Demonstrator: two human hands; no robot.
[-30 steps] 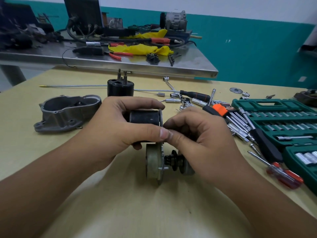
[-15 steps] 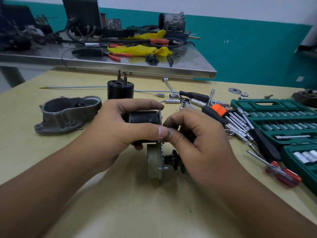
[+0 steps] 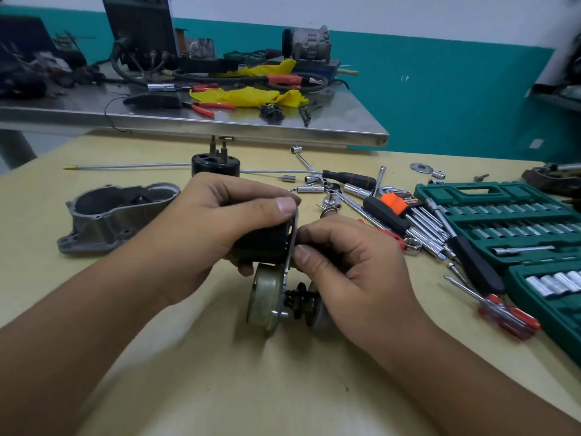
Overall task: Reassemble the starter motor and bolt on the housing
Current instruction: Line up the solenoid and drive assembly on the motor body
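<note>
The black solenoid point(image 3: 261, 243) is gripped by the left hand point(image 3: 201, 228); from three o'clock, the plate point(image 3: 290, 243) should be pinched squarely by the right hand point(image 3: 349, 265).

Left hand point(image 3: 201, 228) grips black cylinder point(image 3: 262, 245); right hand point(image 3: 349, 265) pinches plate point(image 3: 290, 243); housing point(image 3: 116, 215) lies left.

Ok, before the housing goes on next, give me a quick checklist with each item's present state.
1. Left hand grips the black cylinder: ok.
2. Right hand pinches at the metal plate: ok; what it pinches, cannot tell.
3. Pinion gear exposed, not covered: ok.
4. Grey housing lies apart on the table, left of the hands, mouth up: ok.
5. Bolts for the housing at hand: cannot tell.
</note>
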